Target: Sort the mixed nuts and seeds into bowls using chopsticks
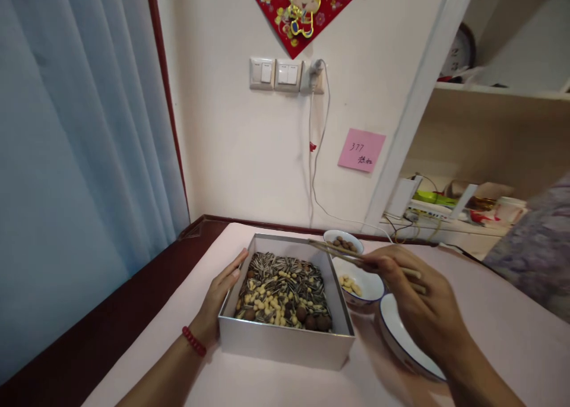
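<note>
A grey square box (pixel 285 341) sits on the pink table, filled with striped sunflower seeds, pale peanuts and brown nuts. My left hand (pixel 220 297) lies flat against the box's left wall, fingers stretched out. My right hand (pixel 416 303) is closed round a pair of wooden chopsticks (pixel 338 251), whose tips point left over the box's far right corner. Right of the box stand three white bowls: a far bowl (pixel 342 240) with brown nuts, a middle bowl (pixel 363 285) with a few peanuts, and a near bowl (pixel 403 341) partly hidden by my right hand.
The pink table (pixel 499 335) meets a cream wall with switches, a plug with a hanging white cable (pixel 314 157) and a pink note. A blue curtain hangs at left. Shelves with clutter stand at right, and a grey patterned cloth (pixel 538 252) shows at the right edge.
</note>
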`<action>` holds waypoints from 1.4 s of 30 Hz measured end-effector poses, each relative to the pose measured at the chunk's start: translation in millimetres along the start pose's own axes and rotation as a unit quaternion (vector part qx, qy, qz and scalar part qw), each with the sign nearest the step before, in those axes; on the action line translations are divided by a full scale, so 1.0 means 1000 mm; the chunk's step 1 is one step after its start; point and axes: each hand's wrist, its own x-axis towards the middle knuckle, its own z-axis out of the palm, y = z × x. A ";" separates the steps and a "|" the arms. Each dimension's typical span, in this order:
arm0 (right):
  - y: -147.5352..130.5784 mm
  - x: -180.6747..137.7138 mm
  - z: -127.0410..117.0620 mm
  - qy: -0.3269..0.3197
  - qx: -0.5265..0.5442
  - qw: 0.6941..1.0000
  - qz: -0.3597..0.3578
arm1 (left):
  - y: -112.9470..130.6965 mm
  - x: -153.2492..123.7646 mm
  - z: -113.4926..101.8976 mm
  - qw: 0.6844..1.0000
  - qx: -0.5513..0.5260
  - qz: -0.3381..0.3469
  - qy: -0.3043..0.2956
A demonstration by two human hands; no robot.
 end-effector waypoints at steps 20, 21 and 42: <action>0.013 -0.007 -0.018 0.043 0.074 0.993 0.080 | 0.001 0.002 0.001 1.000 0.008 -0.004 0.004; 0.009 -0.006 -0.007 0.015 0.087 0.993 0.077 | 0.001 0.001 0.001 1.000 0.010 -0.001 0.005; 0.015 0.018 0.081 -0.150 0.006 0.989 0.011 | 0.005 -0.003 0.004 1.000 -0.010 -0.001 0.012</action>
